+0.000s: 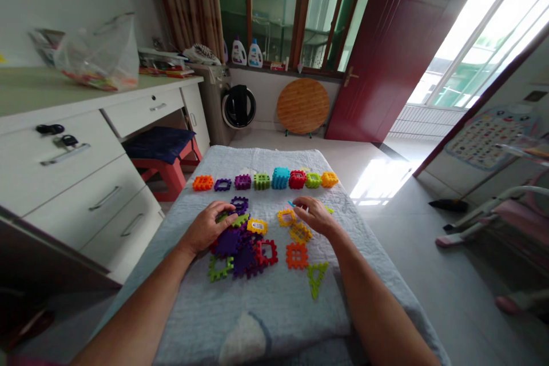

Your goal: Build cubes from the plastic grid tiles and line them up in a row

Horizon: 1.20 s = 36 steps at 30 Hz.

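My left hand (210,226) rests on a pile of interlocking plastic tiles, fingers and thumb apart. Its thumb lies over a green tile (241,220), and its fingertips are beside a dark purple frame tile (239,204). Purple tiles (227,242), a red frame tile (266,253) and a yellow tile (257,226) make up more of the pile. My right hand (315,214) is closed in a pinch on a small blue piece (291,204), mostly hidden by the fingers. Below it lie yellow frame tiles (301,233), an orange tile (297,255) and a green triangle (316,279).
Across the far side of the cloth-covered table (274,309) runs a row of tile stacks sorted by colour, with a blue stack (281,178) near its middle. A white desk (77,171) and a stool (165,148) stand at left. A red door (398,46) is behind.
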Each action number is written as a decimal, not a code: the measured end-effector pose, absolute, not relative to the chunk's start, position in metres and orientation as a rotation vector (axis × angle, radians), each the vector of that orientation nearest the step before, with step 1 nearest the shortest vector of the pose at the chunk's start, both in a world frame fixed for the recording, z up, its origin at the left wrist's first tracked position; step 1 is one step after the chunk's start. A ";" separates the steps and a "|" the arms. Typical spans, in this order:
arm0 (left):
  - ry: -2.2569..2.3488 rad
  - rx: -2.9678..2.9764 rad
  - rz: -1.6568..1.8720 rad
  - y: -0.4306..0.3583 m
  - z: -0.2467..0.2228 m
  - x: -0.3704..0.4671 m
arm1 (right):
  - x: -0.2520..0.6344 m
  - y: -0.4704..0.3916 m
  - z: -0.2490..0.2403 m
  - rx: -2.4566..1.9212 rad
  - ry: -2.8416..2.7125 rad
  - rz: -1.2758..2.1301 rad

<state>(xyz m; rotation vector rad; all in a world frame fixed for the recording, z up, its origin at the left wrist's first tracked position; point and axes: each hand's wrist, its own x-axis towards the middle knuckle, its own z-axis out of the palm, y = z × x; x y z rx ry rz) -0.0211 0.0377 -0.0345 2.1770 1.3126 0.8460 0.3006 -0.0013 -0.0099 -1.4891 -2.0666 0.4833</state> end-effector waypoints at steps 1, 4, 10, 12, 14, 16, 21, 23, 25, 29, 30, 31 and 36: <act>1.314 2.174 0.853 0.038 -0.034 -0.021 | 0.301 -0.001 -0.010 -1.515 -2.050 0.458; 1.317 2.170 0.865 0.037 -0.033 -0.021 | 0.302 0.001 -0.013 -1.587 -2.018 0.340; 1.315 2.165 0.851 0.036 -0.032 -0.021 | 0.307 0.008 -0.017 -1.733 -2.045 0.206; 1.315 2.163 0.851 0.036 -0.032 -0.021 | 0.309 0.008 -0.018 -1.810 -2.007 0.131; 1.315 2.158 0.864 0.037 -0.032 -0.022 | 0.311 0.008 -0.020 -1.878 -1.934 0.024; 1.317 2.149 0.891 0.038 -0.031 -0.023 | 0.312 0.007 -0.023 -1.930 -1.896 -0.038; 1.336 2.071 0.957 0.040 -0.026 -0.029 | 0.311 0.006 -0.029 -1.994 -1.979 -0.012; 1.328 2.005 0.927 0.039 -0.023 -0.032 | 0.311 0.007 -0.031 -2.005 -2.003 0.001; 1.292 1.933 0.825 0.037 -0.021 -0.035 | 0.311 0.007 -0.033 -2.005 -2.020 0.010; 1.161 1.858 0.610 0.030 -0.016 -0.035 | 0.311 0.008 -0.035 -1.982 -2.038 0.002; 1.119 1.862 0.595 0.028 -0.015 -0.033 | 0.310 0.008 -0.035 -1.979 -2.039 -0.001; 1.078 1.866 0.592 0.026 -0.014 -0.032 | 0.310 0.008 -0.036 -1.976 -2.040 0.001; 0.952 1.795 0.537 0.022 -0.012 -0.025 | 0.310 0.008 -0.037 -1.942 -1.984 0.048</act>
